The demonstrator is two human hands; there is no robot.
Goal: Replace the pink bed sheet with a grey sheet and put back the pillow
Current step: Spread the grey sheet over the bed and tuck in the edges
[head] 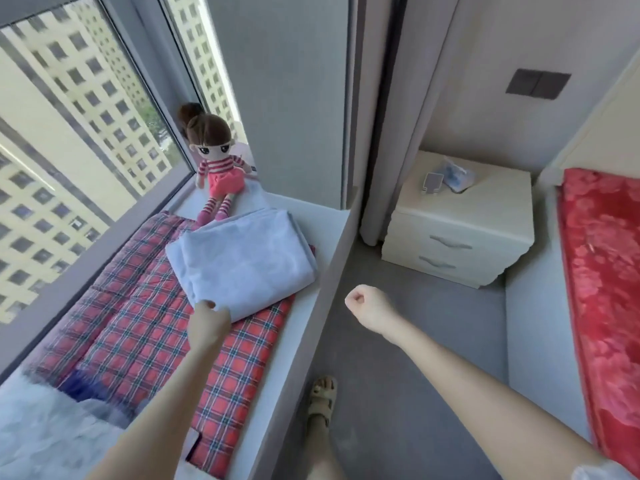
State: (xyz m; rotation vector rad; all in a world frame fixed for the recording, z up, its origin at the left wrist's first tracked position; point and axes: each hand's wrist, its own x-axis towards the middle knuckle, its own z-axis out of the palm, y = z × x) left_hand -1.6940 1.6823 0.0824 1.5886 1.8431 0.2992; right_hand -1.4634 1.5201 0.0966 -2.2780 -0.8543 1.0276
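Observation:
A folded pale grey sheet [242, 261] lies on a red plaid mat [145, 323] on the window ledge. My left hand [207, 322] reaches to the sheet's near corner, its fingertips touching the folded edge; whether it grips the cloth cannot be told. My right hand [363, 303] hangs in the air over the floor to the right of the ledge, its fingers curled into a fist that holds nothing. At the far right, the bed [602, 271] shows a red flowered cover. No pillow is in view.
A doll in pink [216, 168] sits at the far end of the ledge by the window. A cream bedside cabinet [460, 226] stands between the curtain and the bed. Grey floor [415, 341] runs between ledge and bed; my sandalled foot [323, 396] stands on it.

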